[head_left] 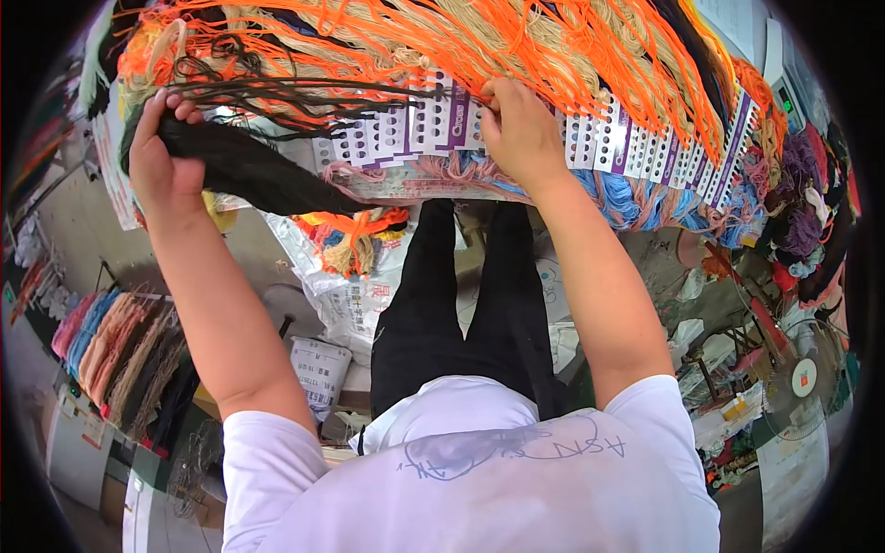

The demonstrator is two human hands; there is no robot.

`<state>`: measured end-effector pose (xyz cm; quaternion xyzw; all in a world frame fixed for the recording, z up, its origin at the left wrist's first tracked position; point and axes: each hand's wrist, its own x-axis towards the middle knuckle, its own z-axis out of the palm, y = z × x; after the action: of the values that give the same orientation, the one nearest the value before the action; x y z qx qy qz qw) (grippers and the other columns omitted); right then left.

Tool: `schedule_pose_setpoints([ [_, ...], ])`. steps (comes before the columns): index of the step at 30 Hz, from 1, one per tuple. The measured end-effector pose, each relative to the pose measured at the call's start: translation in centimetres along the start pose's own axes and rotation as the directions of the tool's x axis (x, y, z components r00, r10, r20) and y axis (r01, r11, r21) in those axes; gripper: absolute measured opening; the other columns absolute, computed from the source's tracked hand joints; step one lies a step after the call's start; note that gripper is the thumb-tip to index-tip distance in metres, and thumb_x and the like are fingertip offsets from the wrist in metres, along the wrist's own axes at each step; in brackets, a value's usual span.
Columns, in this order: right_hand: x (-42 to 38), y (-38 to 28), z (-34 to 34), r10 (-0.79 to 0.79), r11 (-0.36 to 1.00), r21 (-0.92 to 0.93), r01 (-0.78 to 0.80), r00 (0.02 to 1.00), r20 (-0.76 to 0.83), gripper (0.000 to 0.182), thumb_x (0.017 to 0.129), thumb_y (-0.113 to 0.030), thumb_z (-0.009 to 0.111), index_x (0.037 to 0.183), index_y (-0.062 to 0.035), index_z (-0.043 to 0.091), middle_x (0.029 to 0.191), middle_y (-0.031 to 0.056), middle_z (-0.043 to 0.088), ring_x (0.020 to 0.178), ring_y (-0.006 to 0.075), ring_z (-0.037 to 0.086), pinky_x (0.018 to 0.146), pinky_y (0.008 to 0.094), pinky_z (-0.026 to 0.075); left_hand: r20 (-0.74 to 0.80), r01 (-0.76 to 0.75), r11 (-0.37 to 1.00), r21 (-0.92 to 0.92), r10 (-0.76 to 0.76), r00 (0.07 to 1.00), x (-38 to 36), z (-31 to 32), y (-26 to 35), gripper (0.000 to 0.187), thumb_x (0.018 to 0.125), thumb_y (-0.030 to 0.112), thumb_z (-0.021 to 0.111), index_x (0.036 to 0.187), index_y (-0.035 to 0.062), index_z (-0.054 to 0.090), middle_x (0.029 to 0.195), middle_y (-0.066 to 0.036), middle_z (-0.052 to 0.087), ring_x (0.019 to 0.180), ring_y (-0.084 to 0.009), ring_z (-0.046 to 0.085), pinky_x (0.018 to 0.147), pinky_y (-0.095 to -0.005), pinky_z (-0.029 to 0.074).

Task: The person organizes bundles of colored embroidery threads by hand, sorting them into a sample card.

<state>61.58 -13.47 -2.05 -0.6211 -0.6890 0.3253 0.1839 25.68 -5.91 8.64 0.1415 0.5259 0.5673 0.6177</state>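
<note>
A thick bundle of black embroidery thread (249,166) hangs from my left hand (169,157), whose fingers are curled round its upper end. Loose dark strands (323,89) stretch from there across the table towards my right hand (524,129). My right hand is closed in a pinch over the white and purple punched thread cards (452,120). What lies between its fingertips is too small to make out. Just beyond both hands lie long orange and beige threads (442,37), spread in a heap.
Blue and pink thread (608,198) hangs along the table's near edge. More punched cards (636,143) lie to the right. Coloured skeins hang on a rack (120,359) at lower left. A fan (802,378) stands at right, and white sacks (318,369) lie below.
</note>
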Motion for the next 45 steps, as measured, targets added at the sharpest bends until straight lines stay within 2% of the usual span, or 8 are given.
schedule_pose_setpoints([
  [6, 0.1, 0.0, 0.3, 0.027, 0.999, -0.031, -0.028, 0.999, -0.041, 0.022, 0.077, -0.011, 0.057, 0.097, -0.0051, 0.05, 0.09, 0.0144, 0.057, 0.088, 0.0343, 0.056, 0.076, 0.0452, 0.046, 0.048, -0.102, 0.879, -0.466, 0.14, 0.989, 1.3, -2.3, 2.6, 0.023, 0.085, -0.001, 0.048, 0.108, -0.006, 0.05, 0.084, -0.008, 0.055, 0.06, -0.0134, 0.051, 0.061, -0.0285, 0.045],
  [9, 0.1, -0.1, 0.3, 0.049, 0.998, -0.04, -0.05, 0.998, -0.029, 0.022, 0.077, -0.011, 0.057, 0.096, -0.005, 0.051, 0.088, 0.0141, 0.057, 0.088, 0.0342, 0.056, 0.075, 0.0449, 0.047, -0.284, -0.242, 0.873, 0.424, 0.382, 0.879, 1.7, -2.2, 4.2, 0.02, 0.088, 0.006, 0.051, 0.107, 0.0039, 0.054, 0.103, -0.008, 0.061, 0.063, -0.0152, 0.057, 0.061, -0.0314, 0.048],
  [12, -0.4, -1.0, 0.4, -0.001, 0.998, 0.056, 0.009, 0.988, -0.156, 0.023, 0.076, -0.011, 0.058, 0.099, -0.0078, 0.056, 0.084, 0.0114, 0.057, 0.084, 0.0311, 0.056, 0.072, 0.0424, 0.047, -0.054, -0.248, 0.531, 0.81, 0.489, 0.87, 0.3, -1.9, 5.0, 0.007, 0.09, 0.005, 0.049, 0.084, 0.0075, 0.051, 0.12, -0.013, 0.058, 0.057, -0.0142, 0.057, 0.06, -0.0272, 0.048],
  [15, -1.2, -4.3, 0.0, -0.309, 0.951, -0.064, 0.302, 0.941, -0.142, 0.019, 0.073, -0.012, 0.062, 0.092, -0.0125, 0.064, 0.077, 0.0054, 0.052, 0.078, 0.0241, 0.054, 0.071, 0.0357, 0.045, 0.023, -0.314, 0.791, 0.525, 0.355, 0.935, -4.0, 1.5, 2.5, 0.004, 0.088, 0.004, 0.051, 0.09, 0.0053, 0.054, 0.103, -0.013, 0.065, 0.054, -0.0106, 0.053, 0.055, -0.0242, 0.045],
  [20, -1.9, -4.0, 1.4, -0.284, 0.954, -0.137, 0.268, 0.952, -0.114, 0.012, 0.07, -0.012, 0.065, 0.082, -0.0095, 0.065, 0.081, 0.004, 0.053, 0.082, 0.0235, 0.053, 0.072, 0.0358, 0.044, 0.224, 0.239, 0.971, 0.014, -0.236, 0.945, -9.3, 6.4, -3.7, 0.019, 0.088, 0.007, 0.051, 0.106, 0.002, 0.058, 0.093, -0.013, 0.065, 0.05, -0.0107, 0.048, 0.047, -0.0238, 0.043],
  [23, -2.3, -5.1, 0.1, -0.265, 0.963, -0.084, 0.255, 0.953, -0.143, 0.01, 0.074, -0.013, 0.065, 0.081, -0.0064, 0.066, 0.081, 0.0045, 0.055, 0.081, 0.0233, 0.055, 0.07, 0.0346, 0.045, 0.289, 0.42, 0.907, 0.001, -0.403, 0.868, -11.0, 8.8, -6.0, 0.026, 0.093, 0.015, 0.046, 0.111, -0.0004, 0.055, 0.112, -0.017, 0.06, 0.097, -0.0212, 0.062, 0.07, -0.0306, 0.053],
  [28, -3.0, -11.7, -4.1, 0.082, 0.591, 0.802, -0.092, 0.995, 0.054, 0.018, 0.079, -0.02, 0.069, 0.087, -0.0041, 0.067, 0.076, 0.0044, 0.058, 0.069, 0.0153, 0.056, 0.062, 0.0264, 0.044, 0.313, 0.452, 0.892, 0.017, -0.434, 0.845, -12.2, 10.4, -7.7, 0.036, 0.093, 0.021, 0.046, 0.121, -0.0013, 0.053, 0.123, -0.013, 0.054, 0.11, -0.0199, 0.053, 0.089, -0.0356, 0.045],
  [45, -4.0, -12.9, -6.9, 0.143, 0.31, 0.893, -0.325, 0.945, 0.294, 0.013, 0.086, -0.009, 0.062, 0.092, 0.0028, 0.063, 0.081, 0.0024, 0.063, 0.074, 0.0072, 0.057, 0.07, 0.0219, 0.047, 0.438, 0.461, 0.884, 0.079, -0.446, 0.781, -12.4, 10.9, -8.1, 0.043, 0.094, 0.025, 0.038, 0.125, -0.0029, 0.048, 0.137, -0.02, 0.039, 0.117, -0.0273, 0.049, 0.097, -0.0397, 0.041],
])
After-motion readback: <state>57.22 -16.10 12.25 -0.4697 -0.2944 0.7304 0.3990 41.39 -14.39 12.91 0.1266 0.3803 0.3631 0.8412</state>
